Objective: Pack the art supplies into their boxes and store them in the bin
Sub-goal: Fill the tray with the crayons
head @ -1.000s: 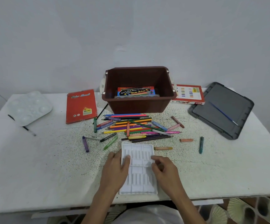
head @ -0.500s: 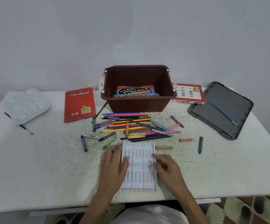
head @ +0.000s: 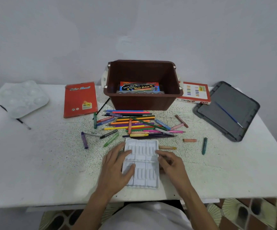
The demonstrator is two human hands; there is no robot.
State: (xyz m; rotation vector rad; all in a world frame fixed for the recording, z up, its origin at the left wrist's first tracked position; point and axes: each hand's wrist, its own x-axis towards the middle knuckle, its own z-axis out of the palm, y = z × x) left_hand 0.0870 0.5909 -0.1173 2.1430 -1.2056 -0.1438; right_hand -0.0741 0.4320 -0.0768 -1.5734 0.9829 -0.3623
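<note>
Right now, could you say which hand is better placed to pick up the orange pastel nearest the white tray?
The right hand: it rests at the white slotted plastic tray's right edge, beside the orange pastel stick; the left hand lies across the tray.

One view only is given. It is taken from the person's head and aimed forward and down. The brown bin is held near the centre at middle distance, and its open top is looked into from above and in front. Behind the bin, bare wall is taken in across the upper part of the frame. In front of the bin, the white table is covered almost whole by the wide lens. Closest to the lens, well in front of the bin, the left hand and right hand are caught, with the forearms cut off by the bottom edge.
</note>
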